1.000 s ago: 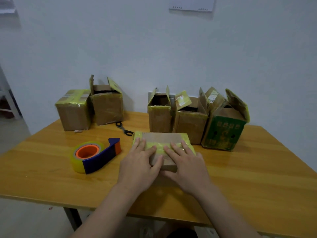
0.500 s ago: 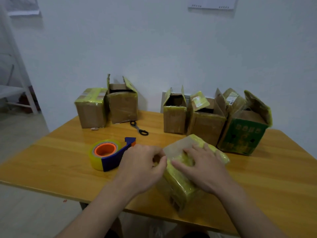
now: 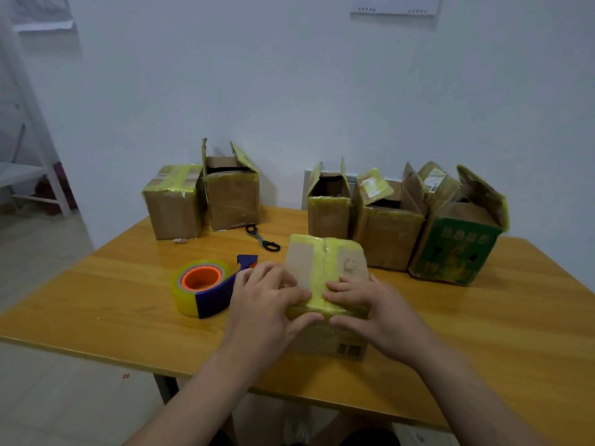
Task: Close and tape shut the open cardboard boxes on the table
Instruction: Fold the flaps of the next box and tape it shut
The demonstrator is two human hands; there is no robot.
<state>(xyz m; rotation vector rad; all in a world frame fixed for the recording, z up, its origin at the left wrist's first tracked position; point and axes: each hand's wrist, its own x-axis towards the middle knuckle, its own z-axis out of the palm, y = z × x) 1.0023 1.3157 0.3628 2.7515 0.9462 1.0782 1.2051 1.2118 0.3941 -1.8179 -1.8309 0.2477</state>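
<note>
Taped box (image 3: 325, 263) now sits flat, gripped by left hand (image 3: 261, 305), right hand (image 3: 378, 312)

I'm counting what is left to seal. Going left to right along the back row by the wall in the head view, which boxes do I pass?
Taped-shut brown box → open brown box → narrow open box → open box with a labelled flap → open green-printed box.
</note>
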